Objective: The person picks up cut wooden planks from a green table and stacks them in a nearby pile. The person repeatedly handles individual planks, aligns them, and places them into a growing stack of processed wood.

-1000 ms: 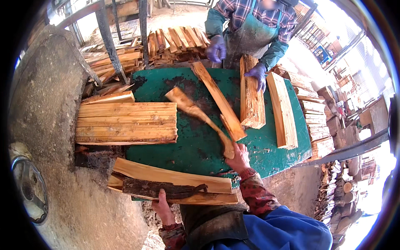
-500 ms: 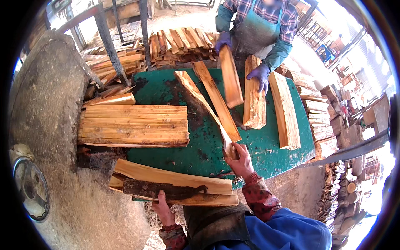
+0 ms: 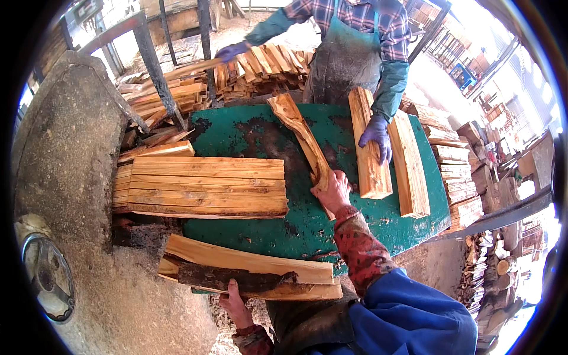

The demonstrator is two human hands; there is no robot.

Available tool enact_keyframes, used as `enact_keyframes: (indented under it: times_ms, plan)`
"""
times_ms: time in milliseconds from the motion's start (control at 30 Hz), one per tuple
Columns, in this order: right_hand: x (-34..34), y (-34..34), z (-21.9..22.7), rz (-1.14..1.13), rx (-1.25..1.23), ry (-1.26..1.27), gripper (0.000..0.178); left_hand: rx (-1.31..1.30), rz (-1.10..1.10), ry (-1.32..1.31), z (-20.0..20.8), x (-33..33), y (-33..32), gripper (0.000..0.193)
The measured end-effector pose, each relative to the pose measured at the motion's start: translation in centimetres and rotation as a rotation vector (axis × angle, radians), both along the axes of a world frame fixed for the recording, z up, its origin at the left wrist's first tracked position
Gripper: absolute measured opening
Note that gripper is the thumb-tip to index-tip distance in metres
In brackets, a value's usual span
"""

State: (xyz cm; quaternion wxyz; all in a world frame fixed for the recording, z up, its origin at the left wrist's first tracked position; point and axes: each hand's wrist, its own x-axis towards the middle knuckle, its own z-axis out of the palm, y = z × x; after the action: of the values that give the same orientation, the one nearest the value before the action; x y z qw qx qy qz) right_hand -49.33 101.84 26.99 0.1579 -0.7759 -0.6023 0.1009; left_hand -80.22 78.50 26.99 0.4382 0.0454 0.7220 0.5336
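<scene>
My right hand (image 3: 334, 194) is closed around the near end of a narrow, wavy-edged wooden slat (image 3: 300, 131), which slants across the green tabletop (image 3: 248, 234). Another piece of wood shows just below that hand, mostly hidden. My left hand (image 3: 235, 305) grips a wide split board with dark bark (image 3: 254, 254) at the table's near edge, its thumb on top and its other fingers hidden beneath. On the left lies a row of slats (image 3: 207, 188) side by side. Two thick wooden billets, a nearer one (image 3: 374, 171) and a right-hand one (image 3: 410, 168), lie on the right.
Across the table stands a co-worker in an apron (image 3: 349, 59); one gloved hand (image 3: 377, 139) rests on a billet, the other (image 3: 232, 52) holds a slat over the back-left pile (image 3: 260, 65). More stacked wood (image 3: 452, 171) stands right. A metal post (image 3: 158, 68) and handwheel (image 3: 47, 277) are left.
My right hand has moved away from me along the wavy slat. The co-worker has carried a slat from the table to the back-left pile. The left row's upper slats sit farther right.
</scene>
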Motion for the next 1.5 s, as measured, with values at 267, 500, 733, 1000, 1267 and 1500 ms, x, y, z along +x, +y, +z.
enact_keyframes:
  times_ms: [267,500,733,1000,1267,1500]
  plan:
    - [-1.2,11.1,0.0,-0.119,-0.171,-0.102,0.081,0.159,0.002,-0.049,-2.6,0.0,-0.3,0.055]
    - [0.6,12.5,0.8,0.003,-0.314,-0.066,0.076,0.147,0.053,-0.037,-4.4,-0.3,-0.6,0.053]
    - [5.1,9.9,1.9,0.172,-0.203,0.25,0.065,0.061,0.086,0.035,-2.2,0.5,-0.4,0.055]
    - [6.3,0.8,6.7,0.488,0.243,0.232,0.069,0.146,0.02,-0.036,-1.4,0.0,-0.2,0.045]
    - [-3.7,-9.0,10.9,0.948,0.022,0.394,0.077,0.13,-0.031,-0.078,-2.3,-0.2,-0.4,0.047]
    - [-12.0,-9.6,5.8,1.145,-0.145,0.365,0.074,0.239,-0.039,-0.132,-1.6,0.0,-0.5,0.046]
